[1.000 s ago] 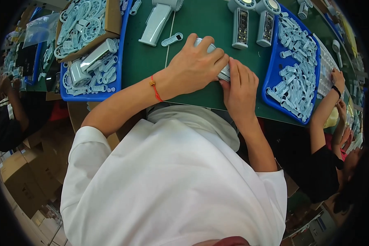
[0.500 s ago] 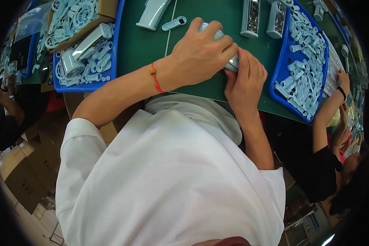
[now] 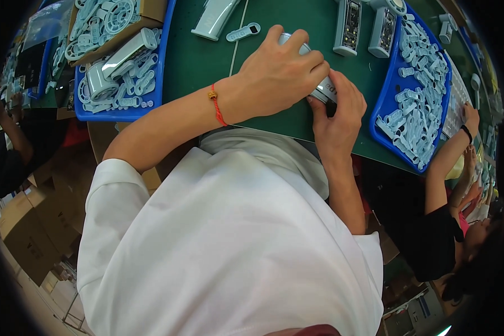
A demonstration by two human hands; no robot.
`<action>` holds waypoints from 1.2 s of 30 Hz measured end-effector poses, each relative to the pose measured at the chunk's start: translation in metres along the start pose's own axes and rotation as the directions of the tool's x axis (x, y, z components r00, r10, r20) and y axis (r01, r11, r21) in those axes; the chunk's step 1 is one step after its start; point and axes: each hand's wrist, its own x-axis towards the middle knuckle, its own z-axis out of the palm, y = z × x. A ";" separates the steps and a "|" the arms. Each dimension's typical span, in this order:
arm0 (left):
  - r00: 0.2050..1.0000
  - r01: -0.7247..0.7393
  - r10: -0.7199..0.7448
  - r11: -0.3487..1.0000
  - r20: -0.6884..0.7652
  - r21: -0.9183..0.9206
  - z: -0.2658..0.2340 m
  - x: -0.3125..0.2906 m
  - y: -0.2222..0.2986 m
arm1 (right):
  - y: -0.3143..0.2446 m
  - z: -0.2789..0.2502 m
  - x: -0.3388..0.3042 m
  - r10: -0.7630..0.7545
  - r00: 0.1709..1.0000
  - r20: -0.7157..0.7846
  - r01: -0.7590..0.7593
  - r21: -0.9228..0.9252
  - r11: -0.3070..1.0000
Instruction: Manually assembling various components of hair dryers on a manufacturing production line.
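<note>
Both my hands are closed around a glossy grey-white plastic housing above the green table. My left hand, a red cord bracelet on its wrist, wraps over the far part and hides most of it. My right hand grips the near right end with thumb and fingers. Beyond the left hand lies a small pale-blue plastic cover with a dark window. A white glossy shell rests farther left. Two open housings with circuit boards, one beside the other, stand at the far right.
At right a blue tray holds many small pale-blue plastic parts. Another blue tray at left holds shells and parts, with a cardboard box of parts above. A co-worker's arm reaches in at right. Green table lies between.
The held housing has turned slightly between my hands, so more of its face with dark marking shows by the right fingers. My right fingers have shifted a little; the whole view has moved slightly.
</note>
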 end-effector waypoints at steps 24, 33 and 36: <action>0.999 0.003 0.000 0.993 0.032 -0.115 -0.021 0.008 -0.005 | 0.000 0.009 -0.002 0.078 0.987 -0.138 -0.067 0.081 0.994; 0.997 -0.029 0.031 0.999 0.069 -0.016 -0.008 0.005 -0.005 | 0.006 -0.007 0.007 0.001 0.997 0.075 -0.004 0.048 0.999; 0.993 0.035 -0.045 0.995 0.107 0.098 -0.011 0.000 0.009 | 0.008 -0.008 -0.006 -0.038 0.998 0.049 0.035 0.055 0.998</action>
